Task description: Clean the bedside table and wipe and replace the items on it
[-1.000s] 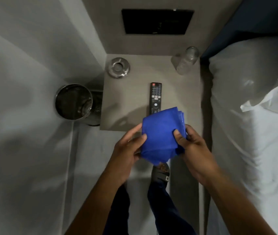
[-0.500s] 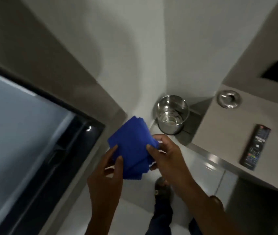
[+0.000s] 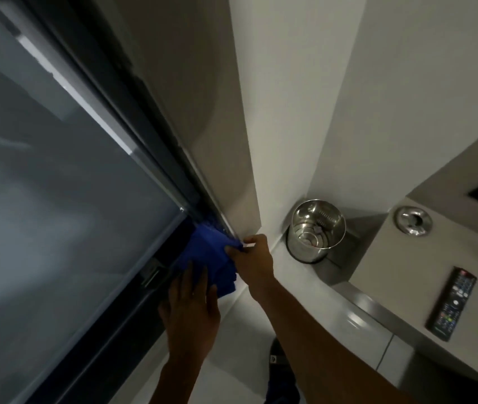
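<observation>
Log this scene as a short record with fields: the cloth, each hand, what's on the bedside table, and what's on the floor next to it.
cloth: blue cloth, folded, down by the dark window frame, away from the table
left hand: left hand, fingers straight, touching the cloth
right hand: right hand pinches the cloth's edge
table: table holds a remote and an ashtray, set apart
floor: shiny metal bin, upright in the corner beside the table

Steel waste bin (image 3: 316, 231) sits in the white wall (image 3: 290, 83) corner; left of it a dark-framed glass pane (image 3: 57, 199), pale floor (image 3: 240, 360) beneath
</observation>
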Motion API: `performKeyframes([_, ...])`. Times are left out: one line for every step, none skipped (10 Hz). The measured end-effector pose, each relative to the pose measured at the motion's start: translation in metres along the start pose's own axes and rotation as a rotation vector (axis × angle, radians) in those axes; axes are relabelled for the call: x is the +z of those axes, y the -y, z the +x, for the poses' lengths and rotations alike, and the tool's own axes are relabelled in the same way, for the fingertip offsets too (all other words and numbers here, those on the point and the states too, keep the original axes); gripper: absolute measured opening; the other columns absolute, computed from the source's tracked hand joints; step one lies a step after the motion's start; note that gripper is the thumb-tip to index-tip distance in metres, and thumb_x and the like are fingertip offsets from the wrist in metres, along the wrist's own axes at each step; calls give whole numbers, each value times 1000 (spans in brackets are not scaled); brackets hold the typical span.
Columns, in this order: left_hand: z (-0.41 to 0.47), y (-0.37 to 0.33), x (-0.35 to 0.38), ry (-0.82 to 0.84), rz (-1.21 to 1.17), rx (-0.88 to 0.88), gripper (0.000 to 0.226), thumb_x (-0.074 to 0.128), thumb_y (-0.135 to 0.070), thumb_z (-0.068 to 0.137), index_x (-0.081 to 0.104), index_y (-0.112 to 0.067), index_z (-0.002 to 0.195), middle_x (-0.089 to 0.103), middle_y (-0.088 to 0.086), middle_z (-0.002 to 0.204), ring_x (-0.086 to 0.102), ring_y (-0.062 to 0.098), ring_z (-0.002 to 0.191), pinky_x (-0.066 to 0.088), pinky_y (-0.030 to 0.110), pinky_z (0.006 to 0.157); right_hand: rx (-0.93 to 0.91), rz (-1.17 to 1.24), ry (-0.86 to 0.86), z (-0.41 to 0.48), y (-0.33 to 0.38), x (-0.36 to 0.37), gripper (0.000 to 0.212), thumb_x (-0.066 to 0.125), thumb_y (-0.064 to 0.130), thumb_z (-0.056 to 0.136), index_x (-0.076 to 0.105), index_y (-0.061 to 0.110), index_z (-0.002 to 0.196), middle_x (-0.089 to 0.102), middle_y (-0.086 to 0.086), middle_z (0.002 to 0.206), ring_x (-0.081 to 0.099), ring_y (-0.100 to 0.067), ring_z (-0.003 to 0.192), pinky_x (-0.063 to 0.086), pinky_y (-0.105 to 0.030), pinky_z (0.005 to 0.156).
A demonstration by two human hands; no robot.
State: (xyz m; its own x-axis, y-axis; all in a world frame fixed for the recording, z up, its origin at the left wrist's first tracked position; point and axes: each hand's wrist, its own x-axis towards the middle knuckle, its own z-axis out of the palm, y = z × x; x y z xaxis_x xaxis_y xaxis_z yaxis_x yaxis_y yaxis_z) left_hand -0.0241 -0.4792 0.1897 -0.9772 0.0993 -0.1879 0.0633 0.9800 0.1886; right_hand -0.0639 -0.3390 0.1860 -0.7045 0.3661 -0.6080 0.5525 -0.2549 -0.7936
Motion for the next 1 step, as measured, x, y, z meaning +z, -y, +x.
performKeyframes([-7,-1,-2,3,28,23,62,66,-43,86,49,-25,142,48,11,150,44,39,137,37,66,103,23,-129,16,-4,3,-20,51,74,30,82,42,14,120,57,-7,111,62,-24,95,56,-37,80])
